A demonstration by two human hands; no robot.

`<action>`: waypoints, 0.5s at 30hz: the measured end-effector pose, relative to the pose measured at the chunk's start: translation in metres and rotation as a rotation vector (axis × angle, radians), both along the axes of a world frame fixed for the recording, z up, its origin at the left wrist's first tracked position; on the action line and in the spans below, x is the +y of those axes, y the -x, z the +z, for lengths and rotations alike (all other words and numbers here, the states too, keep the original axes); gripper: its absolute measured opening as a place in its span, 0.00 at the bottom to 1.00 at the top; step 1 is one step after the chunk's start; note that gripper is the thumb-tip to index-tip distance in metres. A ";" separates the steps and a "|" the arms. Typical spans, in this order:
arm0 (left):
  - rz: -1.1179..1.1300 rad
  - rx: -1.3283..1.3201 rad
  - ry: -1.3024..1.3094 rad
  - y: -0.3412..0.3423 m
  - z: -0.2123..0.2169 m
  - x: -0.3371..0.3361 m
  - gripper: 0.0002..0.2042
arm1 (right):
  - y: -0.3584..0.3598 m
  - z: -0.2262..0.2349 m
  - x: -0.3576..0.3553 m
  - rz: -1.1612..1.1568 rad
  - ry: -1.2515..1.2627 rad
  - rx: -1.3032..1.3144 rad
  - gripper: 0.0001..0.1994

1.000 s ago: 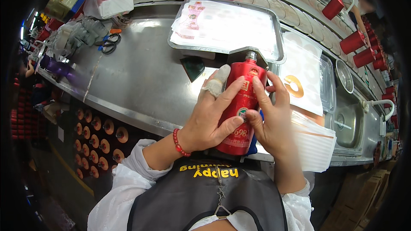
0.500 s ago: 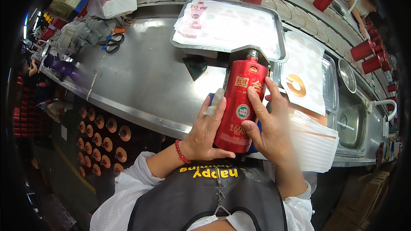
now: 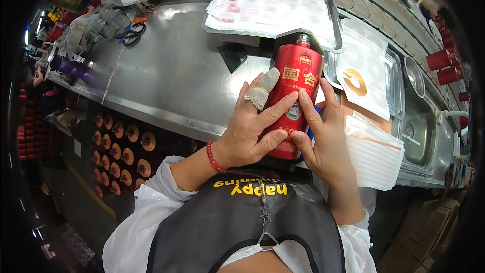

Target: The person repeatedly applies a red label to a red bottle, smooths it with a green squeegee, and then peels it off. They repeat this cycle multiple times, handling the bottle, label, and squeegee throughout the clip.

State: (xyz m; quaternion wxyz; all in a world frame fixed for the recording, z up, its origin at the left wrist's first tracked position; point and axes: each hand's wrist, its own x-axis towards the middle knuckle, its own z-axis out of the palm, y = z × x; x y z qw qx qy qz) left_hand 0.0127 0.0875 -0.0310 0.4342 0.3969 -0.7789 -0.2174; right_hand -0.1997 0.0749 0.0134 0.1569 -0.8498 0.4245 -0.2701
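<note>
A red bottle point(image 3: 297, 65) with gold lettering and a bare metallic-looking neck leans back in a dark angular holder point(image 3: 316, 43) right before me. On its lower front is a round green-and-white sticker point(image 3: 293, 112). My left hand point(image 3: 247, 126), with a pale cloth sleeve point(image 3: 263, 89) on one finger and a red bead bracelet, grips the bottle's left side. Its thumb and a fingertip press on the front. From the other side my right hand point(image 3: 326, 136) grips it too, thumb and forefinger against the front beside the sticker. Fingers partly cover the lower lettering.
Behind the bottle sits a clear tray point(image 3: 262, 31) of label sheets. A sheet with a gold ring sticker point(image 3: 355, 82) and white foam sheets point(image 3: 374, 156) lie right, before a sink point(image 3: 422, 146). Scissors point(image 3: 133, 35) lie left. A conveyor point(image 3: 364, 15) carries red bottles behind.
My left thumb and a finger have come from the bottle's side onto its front, near the sticker. My right fingers have shifted toward the sticker. The view has tilted slightly.
</note>
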 end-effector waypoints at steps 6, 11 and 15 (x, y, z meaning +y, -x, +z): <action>-0.021 0.108 -0.036 -0.001 0.009 -0.010 0.31 | 0.005 0.002 -0.005 -0.013 -0.021 -0.031 0.32; 0.075 -0.141 0.090 -0.002 0.020 -0.044 0.32 | -0.004 0.000 -0.035 -0.069 0.041 -0.018 0.30; 0.041 -0.106 0.084 -0.004 0.021 -0.049 0.32 | -0.003 0.003 -0.037 -0.119 -0.011 -0.035 0.30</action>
